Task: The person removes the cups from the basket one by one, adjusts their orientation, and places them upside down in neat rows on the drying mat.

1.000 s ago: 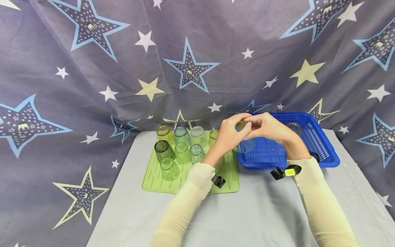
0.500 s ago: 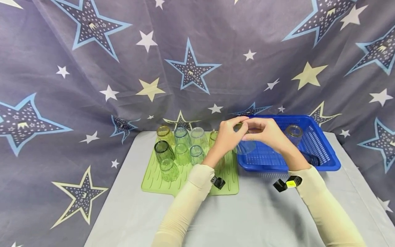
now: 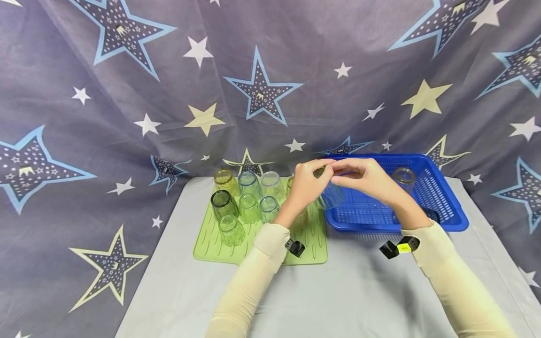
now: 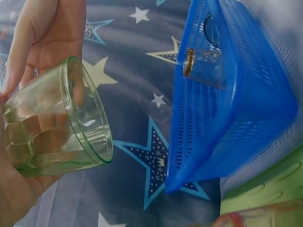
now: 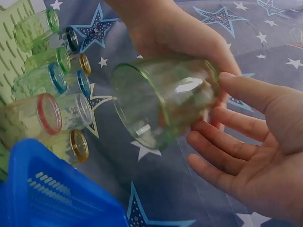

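My left hand grips a pale green faceted drinking glass near its base, its mouth tilted downward. In the head view the glass hangs between the drying mat and the blue basket, partly hidden by the hands. My right hand is at the base end, with the thumb tip at the base edge and the other fingers spread loosely beside it. In the left wrist view the green rim faces the basket side. Several upside-down glasses stand on the green drying mat at left.
A blue basket stands right of the mat, holding an amber-rimmed clear glass and a dark glass. A red-rimmed glass stands on the mat near the basket. A star-patterned curtain hangs behind the grey-white tabletop.
Both hands and the green glass have shifted slightly left, toward the mat. The right hand's fingers have spread and loosened from the glass. The glasses on the mat and in the basket stay put.
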`<move>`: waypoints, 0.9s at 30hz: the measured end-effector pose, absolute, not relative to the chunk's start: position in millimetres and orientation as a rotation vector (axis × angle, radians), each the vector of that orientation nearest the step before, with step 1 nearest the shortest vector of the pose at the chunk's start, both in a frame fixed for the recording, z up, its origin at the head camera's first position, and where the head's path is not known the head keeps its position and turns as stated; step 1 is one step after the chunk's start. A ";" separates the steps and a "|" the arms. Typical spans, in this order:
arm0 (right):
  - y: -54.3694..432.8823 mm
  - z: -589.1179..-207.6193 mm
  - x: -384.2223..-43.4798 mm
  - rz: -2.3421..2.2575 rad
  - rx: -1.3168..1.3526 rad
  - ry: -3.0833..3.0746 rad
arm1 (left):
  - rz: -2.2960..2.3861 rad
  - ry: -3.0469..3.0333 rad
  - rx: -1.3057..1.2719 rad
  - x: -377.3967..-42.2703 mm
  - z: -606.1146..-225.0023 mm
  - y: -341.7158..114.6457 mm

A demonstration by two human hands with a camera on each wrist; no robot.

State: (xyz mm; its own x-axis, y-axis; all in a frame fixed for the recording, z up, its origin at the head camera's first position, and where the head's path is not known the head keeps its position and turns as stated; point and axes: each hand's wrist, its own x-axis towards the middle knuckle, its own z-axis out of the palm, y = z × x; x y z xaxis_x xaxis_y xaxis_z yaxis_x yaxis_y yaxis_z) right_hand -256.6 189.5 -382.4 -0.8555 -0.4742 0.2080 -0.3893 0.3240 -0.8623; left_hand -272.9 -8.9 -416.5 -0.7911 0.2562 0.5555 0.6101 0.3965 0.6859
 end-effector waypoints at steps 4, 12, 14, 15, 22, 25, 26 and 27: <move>200.5 -377.2 -258.1 -1.583 -0.775 2.528 | -1.276 -2.301 -0.724 -274.7 -419.4 -13.0; 227.2 -362.8 -264.7 -1.401 -0.635 2.703 | -1.136 -2.280 -0.669 -276.3 -426.5 -31.8; 235.9 -360.2 -267.7 -1.334 -0.615 2.735 | -1.109 -2.260 -0.659 -275.2 -427.1 -38.7; 240.5 -359.8 -269.8 -1.299 -0.607 2.751 | -1.095 -2.250 -0.656 -275.0 -427.9 -42.3; 271.9 -361.5 -285.3 -0.973 -0.551 2.863 | -0.998 -2.211 -0.651 -269.7 -436.3 -67.7; 286.1 -366.0 -294.5 -0.863 -0.496 2.863 | -0.971 -2.214 -0.644 -267.0 -440.7 -77.1; 291.2 -368.5 -298.1 -0.828 -0.468 2.862 | -0.963 -2.218 -0.640 -266.2 -442.1 -80.0; 295.7 -371.0 -301.7 -0.797 -0.440 2.858 | -0.963 -2.224 -0.634 -265.4 -443.5 -83.0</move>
